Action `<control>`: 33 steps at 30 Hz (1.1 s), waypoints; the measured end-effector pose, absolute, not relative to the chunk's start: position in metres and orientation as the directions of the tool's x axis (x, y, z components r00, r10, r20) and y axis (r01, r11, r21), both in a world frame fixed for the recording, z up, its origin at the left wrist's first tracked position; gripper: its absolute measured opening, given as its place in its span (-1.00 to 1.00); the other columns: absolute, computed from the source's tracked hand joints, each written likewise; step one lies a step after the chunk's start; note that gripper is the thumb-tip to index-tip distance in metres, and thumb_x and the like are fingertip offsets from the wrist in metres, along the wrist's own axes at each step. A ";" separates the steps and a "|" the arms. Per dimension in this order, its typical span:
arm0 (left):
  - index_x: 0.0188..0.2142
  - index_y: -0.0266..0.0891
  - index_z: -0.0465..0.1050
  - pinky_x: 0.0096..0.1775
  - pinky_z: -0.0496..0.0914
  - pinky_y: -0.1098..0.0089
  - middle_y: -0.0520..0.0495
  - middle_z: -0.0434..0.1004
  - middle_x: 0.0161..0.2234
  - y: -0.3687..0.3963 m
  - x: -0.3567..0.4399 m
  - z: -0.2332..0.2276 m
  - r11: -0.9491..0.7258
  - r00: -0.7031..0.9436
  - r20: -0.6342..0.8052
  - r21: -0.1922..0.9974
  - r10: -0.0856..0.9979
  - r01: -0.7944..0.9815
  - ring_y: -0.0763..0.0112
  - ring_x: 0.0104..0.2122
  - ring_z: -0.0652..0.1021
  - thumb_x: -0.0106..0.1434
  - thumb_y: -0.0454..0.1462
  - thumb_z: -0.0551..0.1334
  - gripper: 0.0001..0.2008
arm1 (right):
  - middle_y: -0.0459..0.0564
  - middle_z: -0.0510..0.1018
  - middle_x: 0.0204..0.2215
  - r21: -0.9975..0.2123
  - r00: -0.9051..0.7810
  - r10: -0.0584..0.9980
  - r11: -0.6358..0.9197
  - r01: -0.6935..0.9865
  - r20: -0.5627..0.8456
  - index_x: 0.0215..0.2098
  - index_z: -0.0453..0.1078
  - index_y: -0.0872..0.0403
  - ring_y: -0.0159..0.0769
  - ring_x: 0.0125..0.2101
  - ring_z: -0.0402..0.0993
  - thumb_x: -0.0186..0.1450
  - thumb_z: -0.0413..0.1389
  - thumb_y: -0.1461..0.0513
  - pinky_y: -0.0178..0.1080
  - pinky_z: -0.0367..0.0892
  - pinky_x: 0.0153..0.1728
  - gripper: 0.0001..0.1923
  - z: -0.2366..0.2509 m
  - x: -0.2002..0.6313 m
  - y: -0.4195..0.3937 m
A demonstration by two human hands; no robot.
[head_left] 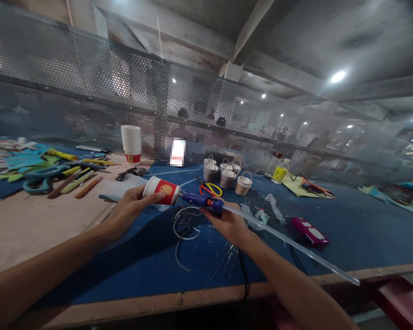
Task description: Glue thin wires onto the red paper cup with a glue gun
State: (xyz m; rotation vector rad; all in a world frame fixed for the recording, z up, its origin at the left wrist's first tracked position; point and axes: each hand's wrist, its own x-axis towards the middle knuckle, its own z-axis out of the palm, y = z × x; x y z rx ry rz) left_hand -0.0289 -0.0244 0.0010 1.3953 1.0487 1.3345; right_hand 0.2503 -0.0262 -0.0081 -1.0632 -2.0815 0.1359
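Red and white, the paper cup (161, 190) lies on its side above the middle of the blue desk (344, 229), gripped in the left hand (134, 197). That hand is closed only as far as the cup's width allows, thumb along the near wall, the other fingers mostly hidden. The right hand (232, 224) is curled around a dark blue glue gun (203, 201), its nozzle meeting or almost meeting the cup's right-hand end; whether they touch, and whether that end is rim or base, I cannot tell. A long, pale glue stick (292, 245) juts from the back of the gun past the right forearm. To do this well, I would hold the cup firmly enough that it cannot roll, yet lightly enough not to dent the thin wall, and keep the left thumb behind the nozzle's path, as the tip is probably hot. A slow, even squeeze should lay a neater bead than a hard one, and keeping the long stick free of the forearm would help the gun stay steady. Loose loops of pale cord (189, 238) lie just below the gun, where drips could land; small handled cups (228, 176) stand beyond, near yellow-and-red-handled scissors (211, 189).
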 end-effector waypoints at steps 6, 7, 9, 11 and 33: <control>-0.19 -0.25 0.60 -0.21 0.44 0.35 -0.10 0.71 -0.26 -0.033 -0.023 0.008 -0.098 0.094 0.104 0.993 0.990 -0.061 0.24 -0.28 0.63 0.16 -0.10 0.43 -0.69 | -0.06 0.56 -0.55 -0.700 -0.175 0.838 0.531 0.477 0.517 -0.41 0.50 0.05 -0.25 -0.49 0.49 0.31 0.19 -0.04 -0.26 0.37 -0.41 -0.66 0.000 0.246 -0.022; -0.20 -0.24 0.61 -0.22 0.45 0.36 -0.11 0.71 -0.26 -0.033 -0.022 0.008 -0.077 0.105 0.085 0.994 0.991 -0.079 0.24 -0.29 0.64 0.14 -0.11 0.44 -0.70 | -0.11 0.47 -0.63 -0.757 -0.166 0.869 0.488 0.434 0.466 -0.48 0.45 0.05 -0.31 -0.56 0.42 0.31 0.18 -0.06 -0.29 0.33 -0.47 -0.61 0.002 0.246 -0.022; -0.23 -0.24 0.62 -0.22 0.47 0.36 -0.12 0.72 -0.26 -0.032 -0.020 0.008 -0.060 0.104 0.071 0.993 0.992 -0.105 0.25 -0.30 0.64 0.10 -0.13 0.46 -0.71 | -0.19 0.32 -0.73 -0.856 -0.170 0.912 0.410 0.316 0.374 -0.54 0.37 0.05 -0.40 -0.66 0.28 0.31 0.16 -0.09 -0.33 0.25 -0.55 -0.55 0.007 0.247 -0.021; -0.24 -0.23 0.63 -0.21 0.48 0.37 -0.13 0.72 -0.26 -0.030 -0.020 0.007 -0.056 0.104 0.069 0.991 0.992 -0.124 0.25 -0.29 0.65 0.09 -0.14 0.47 -0.72 | -0.23 0.30 -0.71 -0.922 -0.164 0.931 0.352 0.162 0.327 -0.48 0.33 0.05 -0.46 -0.68 0.22 0.30 0.18 -0.09 -0.36 0.20 -0.60 -0.58 0.009 0.249 -0.016; -0.30 -0.20 0.64 -0.28 0.49 0.45 -0.08 0.72 -0.30 -0.021 -0.024 -0.002 -0.040 0.144 0.068 0.981 0.987 -0.192 0.31 -0.33 0.63 0.09 -0.18 0.47 -0.80 | -0.01 0.52 -0.59 -0.832 0.042 0.999 0.001 0.555 0.029 -0.56 0.47 0.14 -0.35 -0.51 0.46 0.25 0.27 -0.03 -0.36 0.27 -0.51 -0.56 -0.002 0.268 0.066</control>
